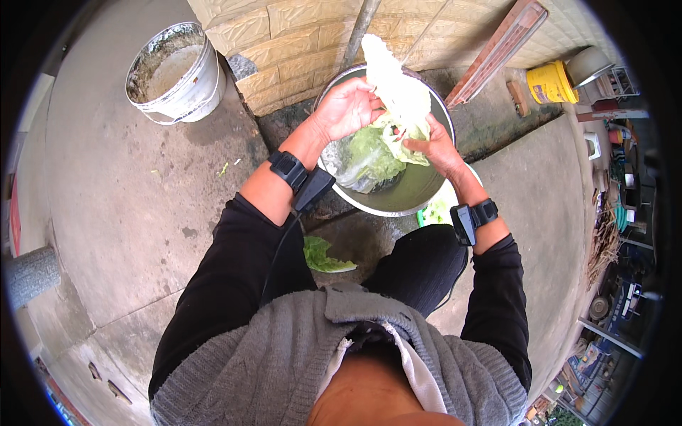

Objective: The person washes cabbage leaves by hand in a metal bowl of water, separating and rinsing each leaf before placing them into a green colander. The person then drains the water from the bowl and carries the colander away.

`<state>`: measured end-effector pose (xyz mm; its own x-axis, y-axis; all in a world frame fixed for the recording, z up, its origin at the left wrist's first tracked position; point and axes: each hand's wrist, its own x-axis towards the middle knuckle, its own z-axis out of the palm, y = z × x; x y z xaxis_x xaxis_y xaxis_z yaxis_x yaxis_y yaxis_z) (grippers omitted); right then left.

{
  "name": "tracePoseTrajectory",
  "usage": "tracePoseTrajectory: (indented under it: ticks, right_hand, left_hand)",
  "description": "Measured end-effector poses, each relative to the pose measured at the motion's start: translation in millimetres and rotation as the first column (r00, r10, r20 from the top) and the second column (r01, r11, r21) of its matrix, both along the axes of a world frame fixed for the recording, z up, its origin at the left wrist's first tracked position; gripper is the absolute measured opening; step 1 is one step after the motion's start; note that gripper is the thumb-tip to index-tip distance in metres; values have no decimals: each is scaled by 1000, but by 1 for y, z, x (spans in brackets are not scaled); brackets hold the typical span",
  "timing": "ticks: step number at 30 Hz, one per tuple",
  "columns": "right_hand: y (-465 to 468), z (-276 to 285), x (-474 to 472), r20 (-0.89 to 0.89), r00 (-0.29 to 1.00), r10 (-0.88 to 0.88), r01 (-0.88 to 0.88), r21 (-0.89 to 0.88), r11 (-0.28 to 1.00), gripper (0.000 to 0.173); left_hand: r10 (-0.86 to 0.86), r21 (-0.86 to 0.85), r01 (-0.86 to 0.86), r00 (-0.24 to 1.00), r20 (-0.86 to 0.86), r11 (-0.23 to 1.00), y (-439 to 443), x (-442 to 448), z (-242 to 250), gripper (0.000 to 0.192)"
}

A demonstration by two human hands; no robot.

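Both hands are over a large round metal basin [421,194] holding water and pale green leaves [367,160]. A crinkled cabbage leaf [402,98], overexposed to white at its top, is raised above the basin. My left hand [349,109] has its palm turned up and its fingers at the leaf's left edge. On the other side, my right hand [439,146] pinches the lower green part with the thumb in front. Light reflects off the water, so the leaves in it are partly blurred.
Between my feet a torn green leaf [324,255] lies on wet concrete. A green-rimmed container [439,206] with leaf pieces is partly hidden by the basin. Around me are a stained white bucket [205,101], a wall pole [360,32], a leaning reddish frame [495,53] and a yellow bucket [547,84].
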<state>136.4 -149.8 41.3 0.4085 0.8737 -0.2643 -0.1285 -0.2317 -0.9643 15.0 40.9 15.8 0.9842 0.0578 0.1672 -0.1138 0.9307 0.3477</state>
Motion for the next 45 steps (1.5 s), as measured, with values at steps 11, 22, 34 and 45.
tracePoseTrajectory:
  ticks: [11,22,34,45]
  right_hand:
    - [6,1,-4,26,997,77,-74,-106,992,52]
    - [31,39,3,424,906,-10,-119,278,953,79]
    - [57,33,2,339,941,10,-116,297,948,32]
    - [47,20,-5,278,954,-111,11,339,941,12]
  left_hand:
    - [322,482,-183,920,-224,857,-17,-5,10,39]
    - [583,942,-304,795,169,141,-29,6,-15,35]
    - [619,986,-72,770,152,-153,-30,-19,15,26]
    - [528,994,-43,849,-19,104,-35,-15,-3,23]
